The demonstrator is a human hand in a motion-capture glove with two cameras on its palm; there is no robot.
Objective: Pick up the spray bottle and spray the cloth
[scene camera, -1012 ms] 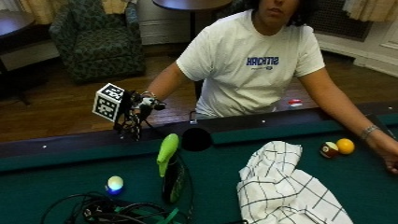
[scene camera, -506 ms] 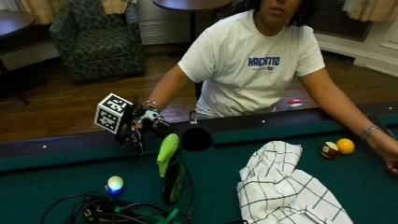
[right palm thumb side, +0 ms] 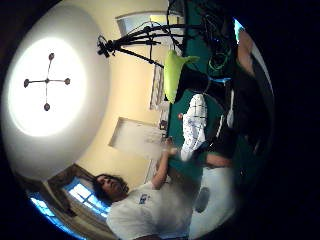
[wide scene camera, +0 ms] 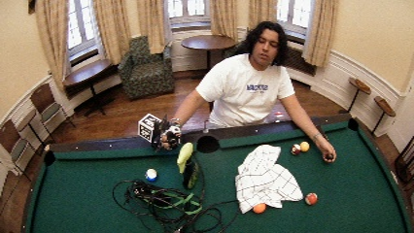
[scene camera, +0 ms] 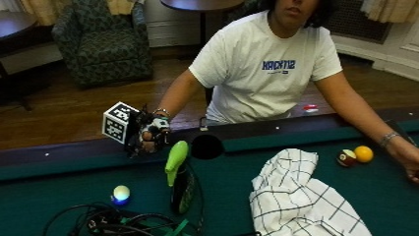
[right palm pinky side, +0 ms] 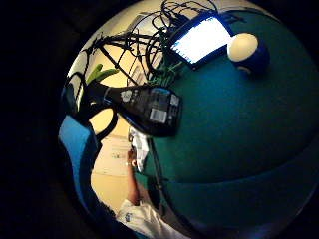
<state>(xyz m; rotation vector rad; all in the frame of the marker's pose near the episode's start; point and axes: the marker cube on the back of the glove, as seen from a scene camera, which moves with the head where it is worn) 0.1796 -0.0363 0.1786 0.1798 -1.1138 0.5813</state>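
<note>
Gloved right hand (scene camera: 152,133) raised at about 10 o'clock from person's torso, forearm reaching forward and down from shoulder, elbow bent. Fingers loosely curled, gripping nothing; back of hand faces camera. Wrist roughly straight, bracelet at wrist. Bare left hand (scene camera: 411,163) at about 4 o'clock from torso, arm extended outward, nearly straight, forearm angled down, fingers relaxed, band on wrist. In wide outside view, both arms spread apart, right hand (wide scene camera: 170,137) nearer body than left.
</note>
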